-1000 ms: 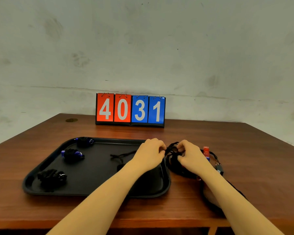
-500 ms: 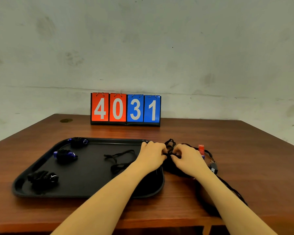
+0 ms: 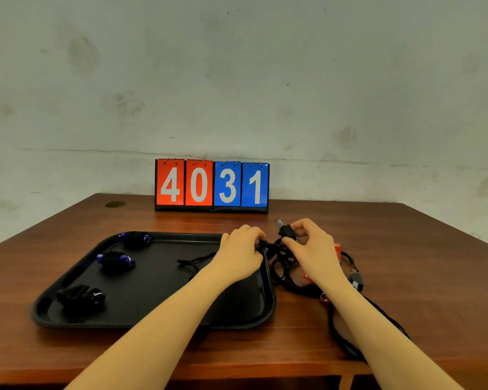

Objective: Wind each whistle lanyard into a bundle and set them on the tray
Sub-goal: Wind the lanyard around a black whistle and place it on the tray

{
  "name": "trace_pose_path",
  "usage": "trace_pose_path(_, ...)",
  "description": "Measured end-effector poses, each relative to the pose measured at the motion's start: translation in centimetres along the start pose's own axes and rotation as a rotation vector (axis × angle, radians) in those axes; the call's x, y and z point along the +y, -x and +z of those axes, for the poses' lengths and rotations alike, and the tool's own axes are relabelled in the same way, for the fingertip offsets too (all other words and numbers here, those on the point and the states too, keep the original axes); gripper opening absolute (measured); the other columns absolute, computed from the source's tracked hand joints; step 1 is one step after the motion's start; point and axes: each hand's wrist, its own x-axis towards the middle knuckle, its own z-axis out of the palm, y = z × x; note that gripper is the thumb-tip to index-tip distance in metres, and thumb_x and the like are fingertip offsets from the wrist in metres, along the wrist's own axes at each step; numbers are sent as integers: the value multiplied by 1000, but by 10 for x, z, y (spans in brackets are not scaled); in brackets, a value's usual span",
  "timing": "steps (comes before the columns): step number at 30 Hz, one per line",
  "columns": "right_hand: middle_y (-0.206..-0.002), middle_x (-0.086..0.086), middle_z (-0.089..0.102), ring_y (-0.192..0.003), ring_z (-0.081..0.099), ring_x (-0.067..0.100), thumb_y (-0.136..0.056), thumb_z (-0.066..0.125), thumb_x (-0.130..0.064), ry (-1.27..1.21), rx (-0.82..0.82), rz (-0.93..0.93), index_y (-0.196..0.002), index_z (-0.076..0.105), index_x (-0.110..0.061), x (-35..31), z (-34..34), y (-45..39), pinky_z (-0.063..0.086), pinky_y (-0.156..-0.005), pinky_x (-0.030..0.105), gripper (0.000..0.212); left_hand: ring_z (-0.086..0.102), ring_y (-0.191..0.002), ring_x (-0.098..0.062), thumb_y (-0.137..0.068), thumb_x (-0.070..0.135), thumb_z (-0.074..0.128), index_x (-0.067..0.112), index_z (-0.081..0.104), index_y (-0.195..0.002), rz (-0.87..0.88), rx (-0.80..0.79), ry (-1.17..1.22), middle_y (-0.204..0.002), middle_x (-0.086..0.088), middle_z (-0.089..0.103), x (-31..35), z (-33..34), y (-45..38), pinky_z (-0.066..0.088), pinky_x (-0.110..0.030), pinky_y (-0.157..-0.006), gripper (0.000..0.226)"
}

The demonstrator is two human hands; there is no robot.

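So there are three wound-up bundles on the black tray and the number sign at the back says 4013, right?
Nearly. The head view shows three bundles on the black tray, but the number sign reads 4031, not 4013.

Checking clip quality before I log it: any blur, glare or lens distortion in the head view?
Head view: sharp at the scoreboard; wide-angle stretch splays the forearms at the bottom; soft sheen on the table, no harsh glare; black bundles merge with the black tray; cords between the hands hard to separate.
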Motion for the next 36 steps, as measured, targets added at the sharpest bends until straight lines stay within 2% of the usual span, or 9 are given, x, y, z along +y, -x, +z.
trace_pose_path(3, -89, -22, 58, -84, 54, -10, -85, 64, -11, -90, 32, -57, -100, 59, -27, -12, 6, -7, 41, -75, 7, 23, 54, -92, -6, -90, 12, 50, 19, 48, -126, -32, 121, 240, -105, 5, 55, -2, -11, 1, 44, -25, -92, 36)
trace_pose_path(5, -95, -16, 61, -88, 55, -6, -85, 63, -9, -108, 20, -87, -105, 62, -25, -18, 13, -13, 42, -78, 3, 26, 54, -83, -1, -95, 17, 46, 19, 47, -126, -60, 200, 393, -97, 10, 53, 0, -21, 0, 44, -12, -72, 32)
trace_pose_path(7, -102, -11, 62, -94, 55, -2, -85, 62, -7, -131, -8, -108, -109, 62, -21, -24, 21, -20, 40, -80, 0, 28, 52, -78, 1, -96, 23, 44, 19, 46, -128, -61, 243, 454, -92, 11, 52, -1, -31, -3, 41, -9, -65, 31)
trace_pose_path(11, -103, -7, 66, -98, 60, 4, -84, 62, -6, -272, 5, -116, -107, 65, -20, -35, 36, -31, 47, -89, 16, 27, 55, -78, -1, -95, 25, 48, 20, 57, -111, -25, 298, 434, -90, 8, 59, -13, -44, -11, 46, -12, -69, 20)
trace_pose_path(21, -102, -4, 67, -82, 65, 0, -86, 56, 4, -605, -58, -62, -107, 64, -15, -55, 72, -56, 53, -72, 14, 29, 67, -72, -10, -87, 17, 61, 10, 63, -96, -236, 353, 933, -86, -5, 70, -53, -56, -31, 51, -21, -66, 11)
trace_pose_path(28, -99, 3, 65, -66, 66, 11, -89, 55, -1, -669, -138, 19, -122, 51, -21, -49, 89, -58, 54, -66, 20, 39, 66, -73, -11, -85, 11, 63, 13, 63, -90, -325, 345, 1032, -84, -4, 69, -69, -48, -34, 48, -20, -62, 5)
trace_pose_path(31, -97, 6, 66, -57, 63, 12, -91, 55, -9, -599, -216, 99, -129, 40, -17, -48, 90, -58, 51, -61, 16, 42, 66, -74, -13, -86, 5, 60, 17, 62, -101, -347, 354, 1091, -88, -8, 69, -73, -46, -31, 50, -23, -66, 19)
trace_pose_path(33, -89, 6, 67, -51, 61, 10, -92, 53, -10, -579, -263, 133, -126, 40, -16, -49, 92, -57, 48, -55, 14, 37, 66, -74, -12, -88, 1, 56, 17, 61, -109, -341, 346, 1092, -90, -9, 68, -74, -46, -29, 52, -23, -68, 27)
trace_pose_path(36, -70, 7, 65, -40, 48, 10, -95, 48, -14, -550, -300, 106, -116, 50, -11, -48, 91, -54, 44, -49, 18, 21, 65, -73, -11, -89, 0, 52, 14, 65, -101, -346, 349, 1093, -91, -6, 67, -76, -48, -24, 53, -23, -71, 22)
